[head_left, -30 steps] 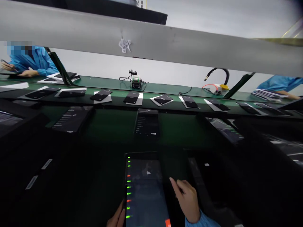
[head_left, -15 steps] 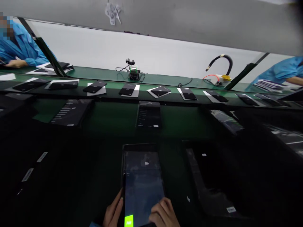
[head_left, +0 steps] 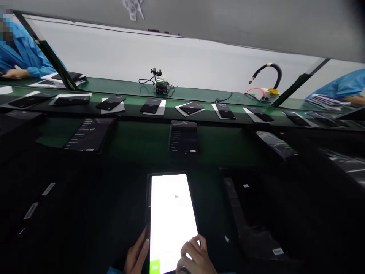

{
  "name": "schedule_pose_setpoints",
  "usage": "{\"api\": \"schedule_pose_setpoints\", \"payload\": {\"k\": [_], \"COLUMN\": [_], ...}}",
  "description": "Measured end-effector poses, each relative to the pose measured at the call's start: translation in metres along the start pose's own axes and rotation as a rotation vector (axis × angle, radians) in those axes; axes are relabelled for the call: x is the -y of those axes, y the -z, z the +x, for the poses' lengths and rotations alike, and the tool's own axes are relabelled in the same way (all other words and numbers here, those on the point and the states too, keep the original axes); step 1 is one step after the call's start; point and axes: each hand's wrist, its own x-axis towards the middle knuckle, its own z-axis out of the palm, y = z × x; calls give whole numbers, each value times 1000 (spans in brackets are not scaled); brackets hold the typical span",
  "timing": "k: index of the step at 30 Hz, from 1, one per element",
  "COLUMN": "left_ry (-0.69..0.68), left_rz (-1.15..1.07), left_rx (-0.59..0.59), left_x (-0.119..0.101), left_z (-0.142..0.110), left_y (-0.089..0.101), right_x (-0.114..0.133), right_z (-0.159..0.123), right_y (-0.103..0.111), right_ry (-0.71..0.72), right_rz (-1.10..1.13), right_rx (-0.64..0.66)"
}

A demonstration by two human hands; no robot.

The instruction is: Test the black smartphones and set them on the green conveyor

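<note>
At the bottom of the head view, holds a lit tablet [head_left: 171, 205] between both hands, screen glowing white, with a green square [head_left: 154, 267] in the lower left corner. Grips the left edge with the left hand [head_left: 137, 253], thumb along the near side and other fingers partly hidden behind, seemingly to steady the body while leaving the display uncovered. Bends the fingers of the right hand [head_left: 196, 257] over the lower right part of the screen, touching or just above; cannot tell which, nor confirm any pinch. Points the long side away from the body, probably for upright viewing.

Farther out on the green worktop [head_left: 137, 139], beyond the lit tablet and well apart from both hands, includes a dim-screened tablet [head_left: 184, 137], with more space than contact around it, perhaps to avoid rubbing. To the right of the right hand, apart from it, includes a glossy dark panel [head_left: 251, 236] with a white label [head_left: 277, 251]. Along the far side, includes a row of dark slabs [head_left: 191, 108] resting on white sheets [head_left: 162, 108], possibly for surface protection.
</note>
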Motion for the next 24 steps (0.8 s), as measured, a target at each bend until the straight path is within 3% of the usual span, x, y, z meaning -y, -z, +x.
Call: {"api": "schedule_pose_setpoints", "payload": {"k": [2,4,7,8,12,15,18,21,24], "left_ry": [15,26,33,36,21,15,19,15,21], "left_rz": [-40,-81,-118,-129,-110,-97,-104,-102,-68], "left_rx": [16,39,48,45,-2,0,-4,10,9], "left_x": [-3,-5,-5,-5,-1,2,4,3,1], "left_z": [0,0,1,2,3,4,5,4,2], "left_y": [0,0,0,0,0,1,2,2,1], "right_x": [1,0,-19,-30,-84,-104,-104,-103,-108], "right_z": [4,14,49,66,140,174,174,154,136], "right_y": [-2,8,46,62,125,149,154,152,151], "right_ry": [24,4,-131,-165,-339,-355,-416,-516,-580], "right_rz": [5,-8,-85,-137,-285,-217,-117,0,52], "right_rx": [-16,68,139,105,-291,-224,-235,-307,-283]}}
